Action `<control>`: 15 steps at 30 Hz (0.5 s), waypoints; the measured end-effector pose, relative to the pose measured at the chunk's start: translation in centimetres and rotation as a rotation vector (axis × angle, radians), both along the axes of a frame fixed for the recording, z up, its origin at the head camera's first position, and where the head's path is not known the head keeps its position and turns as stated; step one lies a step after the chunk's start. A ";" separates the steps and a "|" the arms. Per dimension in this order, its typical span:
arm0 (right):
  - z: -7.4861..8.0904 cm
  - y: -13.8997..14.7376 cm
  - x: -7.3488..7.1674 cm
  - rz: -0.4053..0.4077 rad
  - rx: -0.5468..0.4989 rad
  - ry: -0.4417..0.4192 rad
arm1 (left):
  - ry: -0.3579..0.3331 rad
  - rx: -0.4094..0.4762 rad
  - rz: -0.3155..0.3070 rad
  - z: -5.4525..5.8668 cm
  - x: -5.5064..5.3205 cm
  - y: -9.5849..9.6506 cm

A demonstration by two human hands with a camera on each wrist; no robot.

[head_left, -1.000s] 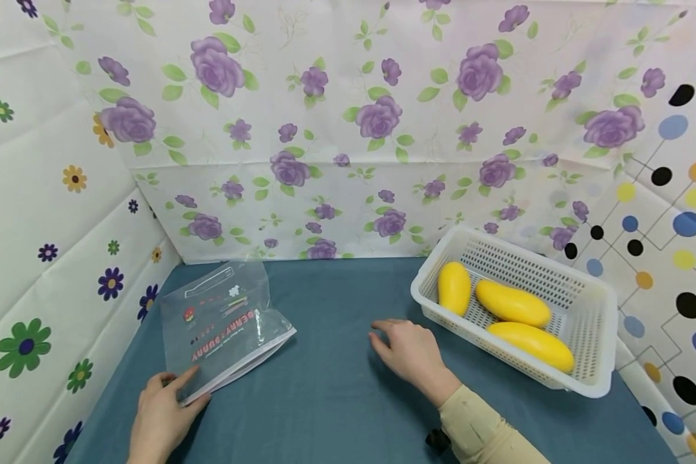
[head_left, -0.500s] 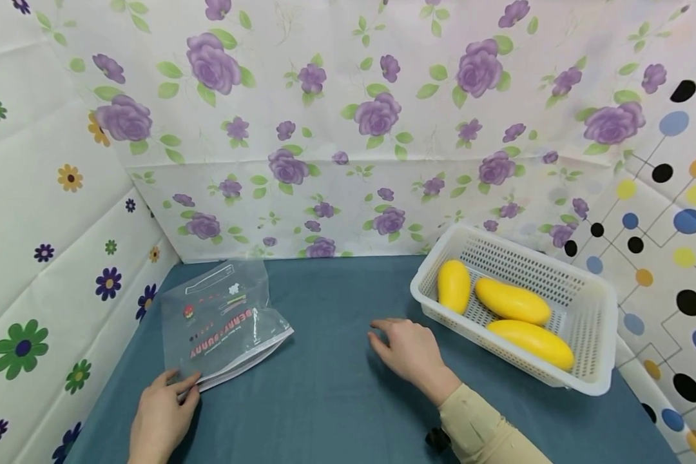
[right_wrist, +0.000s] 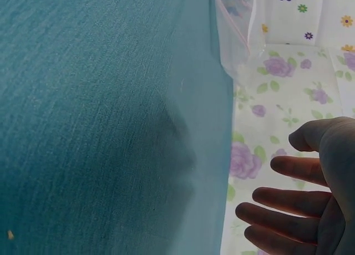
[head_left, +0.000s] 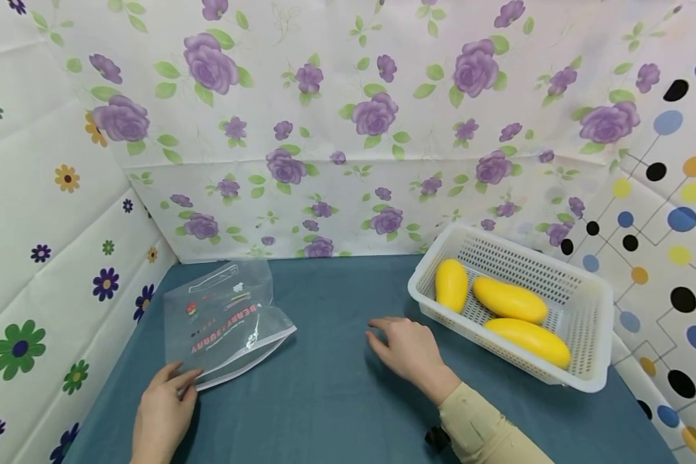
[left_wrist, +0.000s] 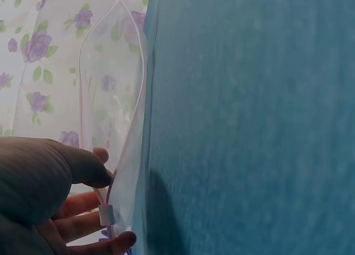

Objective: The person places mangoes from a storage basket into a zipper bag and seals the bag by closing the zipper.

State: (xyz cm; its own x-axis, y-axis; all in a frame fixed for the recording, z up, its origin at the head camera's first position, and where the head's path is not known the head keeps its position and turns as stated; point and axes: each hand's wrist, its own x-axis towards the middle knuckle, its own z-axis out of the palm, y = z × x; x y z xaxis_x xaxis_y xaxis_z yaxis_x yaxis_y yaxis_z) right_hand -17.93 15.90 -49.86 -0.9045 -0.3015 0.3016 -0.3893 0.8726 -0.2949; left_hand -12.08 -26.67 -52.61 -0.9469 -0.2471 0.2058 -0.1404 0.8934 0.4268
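Observation:
A clear plastic zip bag [head_left: 220, 328] with red print lies on the left of the table, its mouth towards the person. My left hand [head_left: 165, 412] pinches the near corner of that mouth. Seen from the left wrist, the thumb [left_wrist: 100, 174] lies at the zip edge beside a small whitish slider [left_wrist: 106, 215], and the two lips of the bag [left_wrist: 113, 100] gape apart. My right hand [head_left: 408, 348] is held over the middle of the table with relaxed fingers and nothing in them, left of a white basket [head_left: 606, 335].
Inside the basket are a small upright-lying yellow mango-like fruit [head_left: 451, 287] and two longer ones, an upper one [head_left: 510, 299] and a lower one [head_left: 528, 341]. Blue-grey cloth [head_left: 319, 386] covers the table. Flowered sheets [head_left: 325, 161] wall the back and sides.
The bag's mouth has parted wider. My left hand has shifted its hold slightly at the near corner. The right hand and the basket stay put; the head view moved a little.

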 end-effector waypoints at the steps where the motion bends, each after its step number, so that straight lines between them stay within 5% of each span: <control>1: 0.1 0.0 0.0 -0.002 0.000 -0.002 | 0.010 0.000 -0.009 0.0 0.0 0.1; 11: 0.5 0.4 0.5 -0.026 -0.007 -0.013 | 0.031 0.016 -0.089 0.2 -0.1 1.5; 15: 0.5 0.6 0.6 -0.027 -0.007 -0.004 | 0.091 0.008 -0.139 0.3 -0.3 2.5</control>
